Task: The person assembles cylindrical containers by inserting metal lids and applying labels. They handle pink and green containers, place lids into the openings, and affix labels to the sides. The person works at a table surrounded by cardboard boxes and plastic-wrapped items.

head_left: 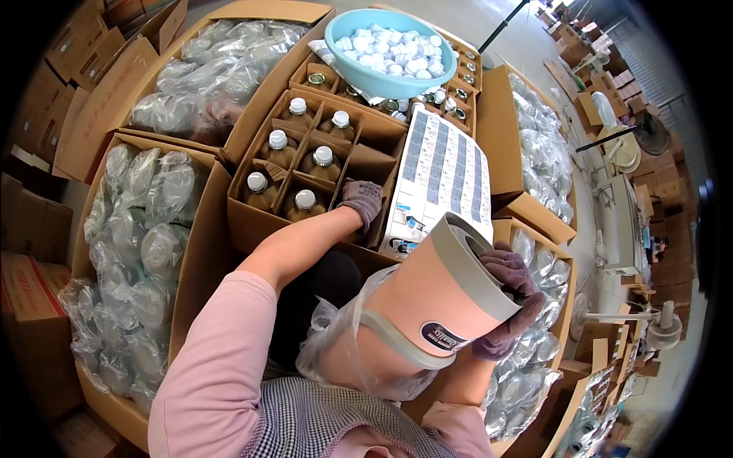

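Observation:
My right hand, in a purplish-grey knit glove, grips the grey rim of a pink jug. The jug leans toward the upper right across my lap, with clear plastic film around its lower part. Another such glove covers my left hand, which reaches into a front compartment of a divided carton. Its fingers are curled downward; what they hold, if anything, is hidden. To its left, several white-capped bottles stand upright in the carton's compartments.
A light-blue basin full of white caps sits on cartons beyond. A sheet of printed labels lies right of the bottles. Open cartons of film-wrapped bottles flank me left and right. Stacked boxes stand far left.

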Demonstrator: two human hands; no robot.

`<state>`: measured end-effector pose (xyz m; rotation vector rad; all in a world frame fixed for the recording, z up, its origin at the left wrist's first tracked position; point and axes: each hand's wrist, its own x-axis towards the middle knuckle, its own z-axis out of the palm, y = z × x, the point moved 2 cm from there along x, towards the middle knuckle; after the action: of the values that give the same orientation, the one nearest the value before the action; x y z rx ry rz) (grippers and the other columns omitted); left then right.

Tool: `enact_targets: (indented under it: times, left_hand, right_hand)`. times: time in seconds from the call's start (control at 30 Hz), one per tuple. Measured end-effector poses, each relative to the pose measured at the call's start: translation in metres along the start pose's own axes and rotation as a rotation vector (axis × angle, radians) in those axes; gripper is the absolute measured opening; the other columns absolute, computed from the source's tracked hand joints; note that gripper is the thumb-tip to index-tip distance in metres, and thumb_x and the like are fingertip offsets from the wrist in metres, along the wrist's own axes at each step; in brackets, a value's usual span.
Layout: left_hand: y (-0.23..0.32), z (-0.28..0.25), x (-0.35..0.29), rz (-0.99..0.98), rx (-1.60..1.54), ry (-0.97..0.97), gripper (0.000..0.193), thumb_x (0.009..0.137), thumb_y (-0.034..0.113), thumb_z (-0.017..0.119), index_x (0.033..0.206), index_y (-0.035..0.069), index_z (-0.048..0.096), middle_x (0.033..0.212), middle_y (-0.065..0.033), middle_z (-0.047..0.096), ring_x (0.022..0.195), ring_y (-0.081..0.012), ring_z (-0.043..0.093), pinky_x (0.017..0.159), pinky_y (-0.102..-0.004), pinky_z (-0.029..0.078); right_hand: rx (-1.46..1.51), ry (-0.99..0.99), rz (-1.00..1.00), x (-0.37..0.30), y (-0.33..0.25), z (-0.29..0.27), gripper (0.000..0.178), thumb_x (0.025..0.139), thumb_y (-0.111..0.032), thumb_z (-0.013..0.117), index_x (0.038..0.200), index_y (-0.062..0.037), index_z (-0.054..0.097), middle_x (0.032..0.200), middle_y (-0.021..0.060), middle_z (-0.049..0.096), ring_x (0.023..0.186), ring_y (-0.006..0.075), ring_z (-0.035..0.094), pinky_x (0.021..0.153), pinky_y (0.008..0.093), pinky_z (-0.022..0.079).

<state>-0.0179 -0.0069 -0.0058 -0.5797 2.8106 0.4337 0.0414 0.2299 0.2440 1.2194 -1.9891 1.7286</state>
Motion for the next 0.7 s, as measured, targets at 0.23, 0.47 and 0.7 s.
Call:
enact_targets:
  times: [0.23, 0.47, 0.7]
  left_hand:
    - [-0.028, 0.023, 0.001, 0.133, -0.113, 0.114, 0.022, 0.091, 0.022, 0.060, 0.097, 0.012, 0.078, 0.095, -0.0146, 0.075, 0.094, -0.0299, 0.072, 0.080, -0.0424, 0.055]
    - [-0.019, 0.019, 0.011, 0.146, 0.076, 0.060, 0.024, 0.092, 0.022, 0.057, 0.098, 0.014, 0.079, 0.100, -0.0114, 0.076, 0.094, -0.0304, 0.073, 0.075, -0.0454, 0.055]
    - [-0.055, -0.025, -0.025, 0.421, -0.695, 0.688, 0.018, 0.082, 0.001, 0.071, 0.094, 0.015, 0.071, 0.089, -0.0077, 0.069, 0.091, -0.0217, 0.063, 0.083, -0.0343, 0.053]
  right_hand:
    - [0.008, 0.008, -0.015, 0.001, 0.007, 0.010, 0.041, 0.096, -0.028, 0.050, 0.081, 0.0053, 0.066, 0.082, 0.0198, 0.070, 0.082, 0.0317, 0.068, 0.093, 0.0498, 0.051]
    - [0.018, -0.039, 0.054, 0.000, 0.010, 0.008, 0.080, 0.103, -0.048, 0.014, 0.080, 0.0077, 0.067, 0.079, 0.0208, 0.066, 0.080, 0.0326, 0.061, 0.100, 0.0511, 0.041]
    - [0.018, -0.137, 0.169, 0.003, 0.017, 0.001, 0.081, 0.102, -0.051, 0.014, 0.086, 0.0063, 0.068, 0.092, 0.0213, 0.068, 0.094, 0.0321, 0.062, 0.110, 0.0517, 0.036]
